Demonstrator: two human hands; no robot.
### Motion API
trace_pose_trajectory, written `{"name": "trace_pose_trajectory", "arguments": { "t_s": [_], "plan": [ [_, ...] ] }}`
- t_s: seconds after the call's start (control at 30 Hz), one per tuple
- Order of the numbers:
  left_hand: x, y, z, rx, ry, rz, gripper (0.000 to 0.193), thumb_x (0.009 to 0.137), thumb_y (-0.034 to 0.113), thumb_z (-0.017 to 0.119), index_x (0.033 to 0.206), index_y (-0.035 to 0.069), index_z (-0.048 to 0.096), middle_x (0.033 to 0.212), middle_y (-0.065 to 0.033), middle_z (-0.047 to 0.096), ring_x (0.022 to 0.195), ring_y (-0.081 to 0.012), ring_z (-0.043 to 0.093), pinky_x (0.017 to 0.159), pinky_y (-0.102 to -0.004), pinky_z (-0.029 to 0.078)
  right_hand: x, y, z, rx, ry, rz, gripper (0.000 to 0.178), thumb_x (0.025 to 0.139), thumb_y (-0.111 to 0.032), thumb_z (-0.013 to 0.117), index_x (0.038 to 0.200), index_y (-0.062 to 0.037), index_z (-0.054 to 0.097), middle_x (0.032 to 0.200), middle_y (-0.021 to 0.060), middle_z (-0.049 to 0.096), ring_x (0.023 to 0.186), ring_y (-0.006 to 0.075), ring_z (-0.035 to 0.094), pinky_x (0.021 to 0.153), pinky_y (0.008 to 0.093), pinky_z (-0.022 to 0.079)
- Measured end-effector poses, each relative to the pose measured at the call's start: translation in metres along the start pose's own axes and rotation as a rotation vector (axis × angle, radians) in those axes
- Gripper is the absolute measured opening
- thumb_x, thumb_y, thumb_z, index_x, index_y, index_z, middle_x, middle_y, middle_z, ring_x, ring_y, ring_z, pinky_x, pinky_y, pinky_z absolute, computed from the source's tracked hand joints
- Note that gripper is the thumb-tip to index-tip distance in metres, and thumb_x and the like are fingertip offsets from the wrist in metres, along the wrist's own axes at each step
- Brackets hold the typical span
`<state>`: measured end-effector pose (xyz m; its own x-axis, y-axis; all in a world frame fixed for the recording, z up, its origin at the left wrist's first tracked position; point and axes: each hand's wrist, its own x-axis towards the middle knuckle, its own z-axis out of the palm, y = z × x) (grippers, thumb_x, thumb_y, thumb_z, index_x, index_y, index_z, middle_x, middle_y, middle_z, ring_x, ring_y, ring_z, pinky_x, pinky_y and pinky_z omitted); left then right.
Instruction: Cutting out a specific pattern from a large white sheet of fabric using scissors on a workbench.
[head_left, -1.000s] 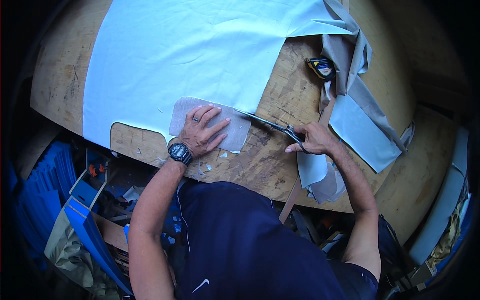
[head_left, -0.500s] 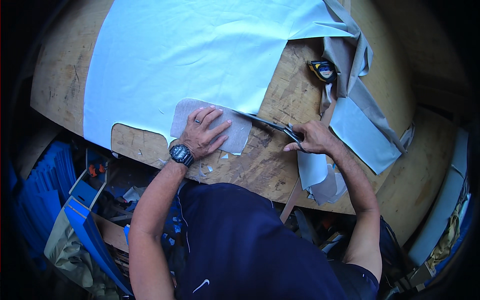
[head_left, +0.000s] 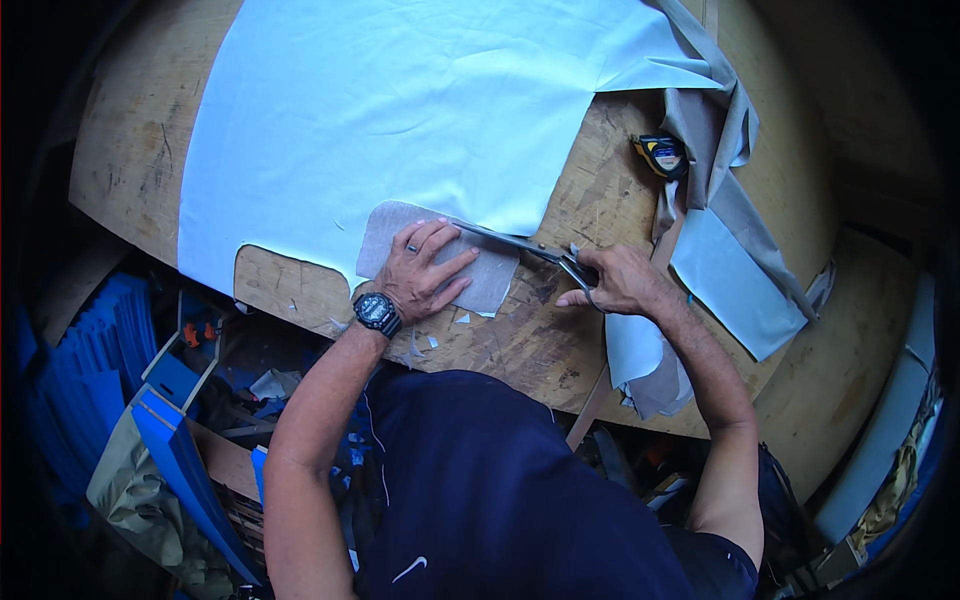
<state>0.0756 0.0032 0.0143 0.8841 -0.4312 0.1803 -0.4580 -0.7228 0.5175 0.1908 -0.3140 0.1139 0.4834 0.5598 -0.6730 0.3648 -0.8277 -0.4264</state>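
My left hand (head_left: 428, 272) lies with fingers spread on a grey template-like piece of fabric (head_left: 487, 278) with rounded corners, pressing it down over the near edge of a large pale blue-white sheet (head_left: 400, 110). My right hand (head_left: 625, 280) grips a pair of metal scissors (head_left: 545, 249) by the handles. Its blades point left and lie along the far edge of the grey piece, their tip near my left fingertips. Whether the blades are cutting the sheet there is too small to tell. A rounded notch in the sheet's near edge bares the wood left of my left hand.
A yellow-and-black tape measure (head_left: 661, 156) sits on the wooden table (head_left: 560, 345), beside crumpled grey fabric (head_left: 697, 118). Pale offcuts (head_left: 735, 280) lie right of my right hand. Small scraps (head_left: 463, 319) dot the near edge. Blue sheets (head_left: 110, 350) stand at the lower left.
The scissors have moved left along the grey piece's far edge, closer to my left fingers. My left hand stays on the piece. The whole view has shifted slightly.
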Motion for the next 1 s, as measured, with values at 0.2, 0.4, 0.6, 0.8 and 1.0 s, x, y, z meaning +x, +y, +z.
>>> {"name": "trace_pose_trajectory", "arguments": {
  "t_s": [0.2,0.4,0.6,0.8,1.0],
  "plan": [
    [0.001,0.0,0.0,-0.022,0.023,-0.006,0.041,0.086,0.031,0.077,0.125,0.021,0.069,0.129,-0.0091,0.055,0.133,-0.0281,0.049,0.115,-0.0481,0.034,0.009,0.007,0.001,-0.056,-0.028,-0.025,0.065,0.082,-0.069,0.071,0.09,-0.0043,0.068,0.069,0.0153,0.068,0.074,0.0348,0.072,0.073,0.0471,0.057],
    [-0.001,-0.002,0.001,-0.034,0.022,-0.01,0.042,0.085,0.031,0.077,0.125,0.02,0.069,0.128,-0.0087,0.055,0.131,-0.0273,0.05,0.115,-0.0482,0.034,0.017,-0.017,-0.005,-0.1,0.007,-0.039,0.06,0.083,-0.064,0.074,0.084,-0.0046,0.064,0.068,0.0144,0.067,0.071,0.0346,0.071,0.069,0.0469,0.056],
    [0.0,-0.001,0.001,-0.041,0.028,-0.014,0.043,0.085,0.032,0.078,0.125,0.02,0.07,0.127,-0.0091,0.055,0.128,-0.0278,0.051,0.115,-0.0494,0.034,0.023,-0.009,0.005,-0.088,0.009,-0.048,0.065,0.083,-0.07,0.07,0.089,-0.0053,0.066,0.069,0.014,0.068,0.074,0.0356,0.072,0.072,0.0467,0.057],
    [-0.003,-0.003,0.005,-0.03,0.031,-0.02,0.042,0.085,0.033,0.077,0.125,0.021,0.07,0.128,-0.0077,0.055,0.13,-0.026,0.05,0.116,-0.0478,0.033,0.025,-0.017,-0.004,-0.112,-0.021,-0.052,0.059,0.087,-0.064,0.07,0.088,-0.005,0.067,0.066,0.0146,0.067,0.072,0.0346,0.072,0.07,0.0466,0.057],
    [-0.003,-0.003,0.004,-0.028,0.041,-0.015,0.041,0.086,0.033,0.076,0.124,0.021,0.07,0.128,-0.0084,0.056,0.13,-0.0265,0.05,0.116,-0.048,0.033,0.037,-0.025,-0.001,-0.093,0.038,-0.083,0.057,0.088,-0.062,0.07,0.088,-0.0048,0.069,0.067,0.0145,0.067,0.072,0.0345,0.071,0.07,0.0473,0.057]
  ]
}}
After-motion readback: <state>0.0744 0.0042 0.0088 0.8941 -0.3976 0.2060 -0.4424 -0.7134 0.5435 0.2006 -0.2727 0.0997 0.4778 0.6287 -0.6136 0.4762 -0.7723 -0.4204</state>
